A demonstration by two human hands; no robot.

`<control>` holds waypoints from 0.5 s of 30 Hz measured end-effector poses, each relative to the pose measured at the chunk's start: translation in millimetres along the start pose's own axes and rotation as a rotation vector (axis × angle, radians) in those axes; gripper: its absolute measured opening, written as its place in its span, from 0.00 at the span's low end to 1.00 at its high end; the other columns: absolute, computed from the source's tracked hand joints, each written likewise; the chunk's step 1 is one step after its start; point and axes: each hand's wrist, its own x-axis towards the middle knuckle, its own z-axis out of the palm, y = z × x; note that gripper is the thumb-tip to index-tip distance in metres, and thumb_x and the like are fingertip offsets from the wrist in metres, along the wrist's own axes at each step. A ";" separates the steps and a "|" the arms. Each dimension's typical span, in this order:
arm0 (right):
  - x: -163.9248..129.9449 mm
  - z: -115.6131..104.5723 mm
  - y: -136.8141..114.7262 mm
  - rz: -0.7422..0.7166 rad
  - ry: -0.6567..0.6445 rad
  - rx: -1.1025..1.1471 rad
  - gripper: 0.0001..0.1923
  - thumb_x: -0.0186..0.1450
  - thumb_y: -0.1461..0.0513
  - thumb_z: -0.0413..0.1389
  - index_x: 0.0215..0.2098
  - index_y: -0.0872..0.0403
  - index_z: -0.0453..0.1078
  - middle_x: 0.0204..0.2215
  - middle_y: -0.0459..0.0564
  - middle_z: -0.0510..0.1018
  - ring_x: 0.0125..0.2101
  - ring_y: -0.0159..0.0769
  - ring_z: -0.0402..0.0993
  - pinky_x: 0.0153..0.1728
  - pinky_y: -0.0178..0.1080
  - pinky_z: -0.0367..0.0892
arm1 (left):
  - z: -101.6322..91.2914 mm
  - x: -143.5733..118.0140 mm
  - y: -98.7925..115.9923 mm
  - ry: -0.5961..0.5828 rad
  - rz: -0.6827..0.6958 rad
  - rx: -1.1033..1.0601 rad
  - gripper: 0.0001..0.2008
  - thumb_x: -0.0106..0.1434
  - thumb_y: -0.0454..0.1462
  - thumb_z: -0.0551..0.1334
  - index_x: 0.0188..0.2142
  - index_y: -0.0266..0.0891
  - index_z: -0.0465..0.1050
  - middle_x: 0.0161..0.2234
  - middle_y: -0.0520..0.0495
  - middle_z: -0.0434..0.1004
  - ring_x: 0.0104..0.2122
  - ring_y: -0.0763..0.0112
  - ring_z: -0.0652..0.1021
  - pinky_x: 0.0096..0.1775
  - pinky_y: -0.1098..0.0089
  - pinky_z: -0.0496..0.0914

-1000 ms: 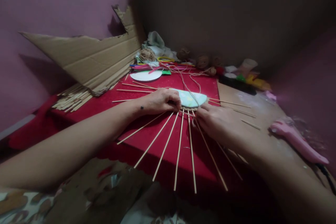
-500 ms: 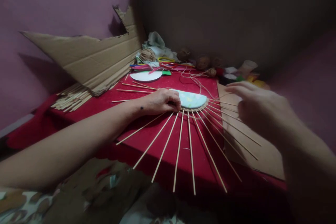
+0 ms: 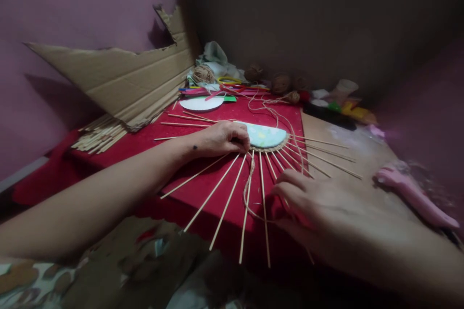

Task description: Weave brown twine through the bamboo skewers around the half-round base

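While slender wooden sticks (image 3: 228, 203) radiate straight, fibrous twine (image 3: 245, 197) loops across them.

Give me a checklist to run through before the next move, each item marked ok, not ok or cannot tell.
1. Left hand on the pale blue half-round panel: ok, fingers closed at its edge.
2. Thin pale wooden sticks at the front spread apart: ok, they fan out separately.
3. Thin tan twine taut: not ok, it curves in a slack loop across the sticks.
4. Right hand gripping the twine firmly: cannot tell, fingertips blurred.
5. Pink plastic tool apart from the sticks: ok, it lies beyond their right-hand tips.
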 end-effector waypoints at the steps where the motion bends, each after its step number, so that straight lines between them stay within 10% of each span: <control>1: 3.4 9.1 -5.0 -0.011 -0.078 0.019 0.06 0.61 0.66 0.50 0.28 0.51 0.66 0.24 0.44 0.72 0.18 0.28 0.62 0.19 0.34 0.56 | 0.0 -0.1 0.5 0.004 0.001 0.003 0.03 0.58 0.32 0.63 0.29 0.35 0.76 0.30 0.48 0.73 0.32 0.73 0.73 0.38 0.73 0.66; 15: -4.1 35.6 -15.8 -0.022 -0.150 0.151 0.09 0.62 0.70 0.46 0.33 0.54 0.65 0.27 0.46 0.72 0.20 0.30 0.65 0.20 0.35 0.51 | 1.0 0.8 -2.0 0.023 -0.006 -0.048 0.03 0.56 0.31 0.64 0.27 0.36 0.76 0.27 0.49 0.73 0.31 0.75 0.73 0.37 0.74 0.66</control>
